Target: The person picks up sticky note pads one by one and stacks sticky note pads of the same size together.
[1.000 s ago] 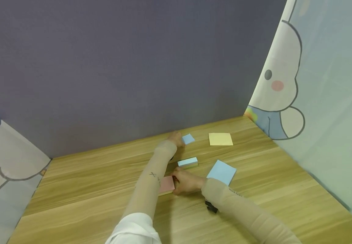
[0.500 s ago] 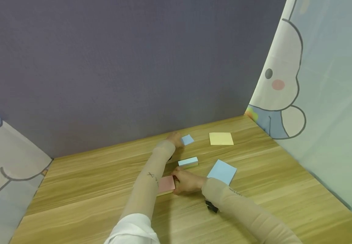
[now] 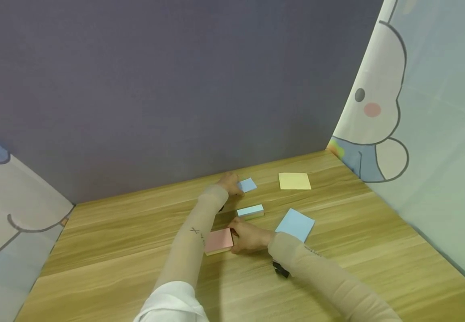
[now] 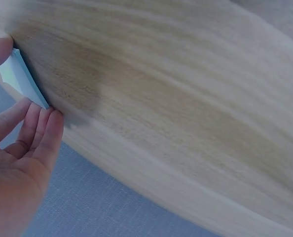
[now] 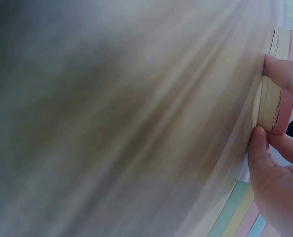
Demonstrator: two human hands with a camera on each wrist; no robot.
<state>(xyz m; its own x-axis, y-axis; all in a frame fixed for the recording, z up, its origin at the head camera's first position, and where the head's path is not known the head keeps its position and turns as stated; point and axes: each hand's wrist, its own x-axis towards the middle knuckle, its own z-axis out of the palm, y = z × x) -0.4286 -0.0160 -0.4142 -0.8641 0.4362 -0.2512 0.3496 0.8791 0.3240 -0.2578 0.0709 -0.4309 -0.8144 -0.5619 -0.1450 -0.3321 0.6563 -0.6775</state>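
Note:
Near the back edge of the table, my left hand (image 3: pixel 229 182) holds a small blue sticky note pad (image 3: pixel 248 184). In the left wrist view its thumb and fingertips pinch opposite sides of that pad (image 4: pixel 25 79). Closer to me, my right hand (image 3: pixel 251 237) grips the right end of a pink-topped sticky note block (image 3: pixel 218 240) lying on the table. The right wrist view shows cream layers under the block's pink layer (image 5: pixel 287 106), with thumb and fingers on its sides. My left forearm crosses the block's left end in the head view.
Between the hands stands a light-blue-topped block of striped notes (image 3: pixel 250 209). A larger blue pad (image 3: pixel 296 224) lies by the right wrist, and a yellow pad (image 3: pixel 294 180) farther back. A grey panel (image 3: pixel 200 89) rises behind the wooden table (image 3: pixel 107 259).
The left forearm has shifted slightly left, so more of the pink block shows. Both hands keep their holds, and the whole head view has moved a little.

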